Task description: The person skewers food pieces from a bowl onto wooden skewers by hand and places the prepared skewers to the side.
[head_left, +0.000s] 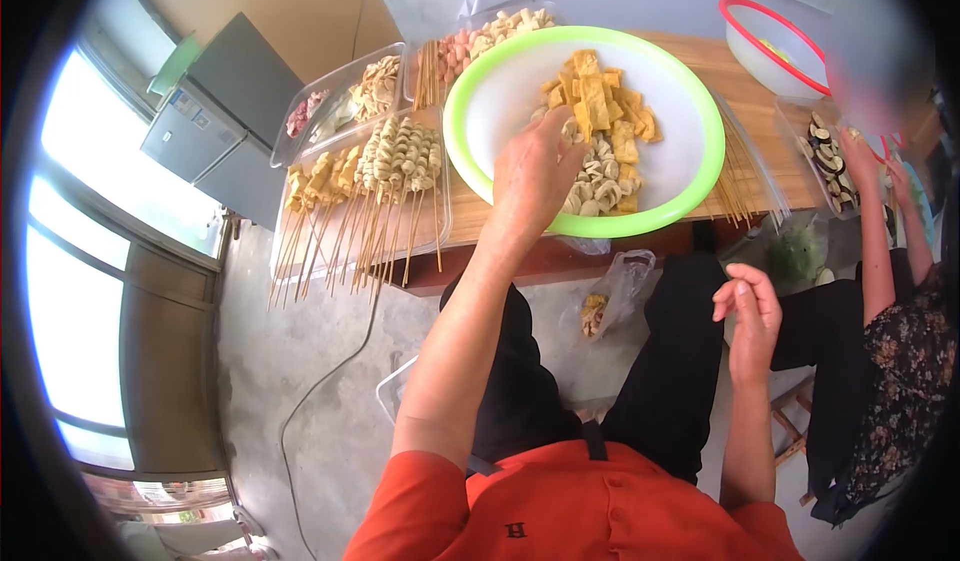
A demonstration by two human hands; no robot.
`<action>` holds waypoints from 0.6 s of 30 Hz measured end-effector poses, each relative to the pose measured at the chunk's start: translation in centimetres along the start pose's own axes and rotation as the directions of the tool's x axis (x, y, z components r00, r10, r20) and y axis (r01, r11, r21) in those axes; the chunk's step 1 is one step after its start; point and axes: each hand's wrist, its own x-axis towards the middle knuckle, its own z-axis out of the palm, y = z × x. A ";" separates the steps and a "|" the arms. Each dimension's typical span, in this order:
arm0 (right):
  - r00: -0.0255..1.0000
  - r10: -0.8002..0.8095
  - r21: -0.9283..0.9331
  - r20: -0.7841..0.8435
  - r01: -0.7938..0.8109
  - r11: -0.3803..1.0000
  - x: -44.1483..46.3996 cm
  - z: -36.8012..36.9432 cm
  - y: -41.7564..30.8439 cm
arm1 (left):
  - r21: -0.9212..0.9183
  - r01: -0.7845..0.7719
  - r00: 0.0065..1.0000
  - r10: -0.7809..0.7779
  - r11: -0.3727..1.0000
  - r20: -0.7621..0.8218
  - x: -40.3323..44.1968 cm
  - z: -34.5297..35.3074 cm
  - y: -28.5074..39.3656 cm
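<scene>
My left hand [540, 166] reaches over the near left rim of a large white bowl with a lime-green rim [706, 176]. Its fingers are bent together beside the food; what they pinch is hidden behind the hand. Inside the bowl lie golden fried tofu pieces [594, 101] and, nearer me, pale rolled or knotted pieces [600, 179]. My right hand [750, 306] hangs over the floor by my right knee, fingers loosely curled and apart, with nothing visible in it.
Filled skewers [398, 161] lie in a tray on the wooden table [690, 56], left of the bowl. Bare sticks [738, 166] lie on its right. A red-rimmed basin [775, 51] stands behind. At right sits another person, hands near an eggplant-slice tray [828, 161]. A cable [300, 411] crosses the floor.
</scene>
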 end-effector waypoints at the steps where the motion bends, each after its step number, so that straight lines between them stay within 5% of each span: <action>1: 1.000 0.017 -0.026 -0.023 -0.018 1.000 0.3 -0.4 0.0 | 0.003 0.005 1.000 -0.005 1.000 0.007 -0.1 0.2 0.0; 11: 0.996 0.020 -0.287 -0.091 -0.046 0.957 3.3 -4.9 3.6 | 0.146 -0.022 1.000 0.020 0.989 0.016 -0.5 1.2 -0.9; 13: 0.989 0.048 -0.316 -0.141 -0.091 0.944 3.3 -4.5 2.9 | 0.116 0.101 0.993 -0.107 0.988 0.043 -0.3 1.1 -0.2; 18: 0.978 -0.104 -0.435 -0.181 0.015 0.901 4.3 -6.7 4.0 | 0.103 0.001 0.997 -0.009 0.995 0.076 -0.4 0.7 0.8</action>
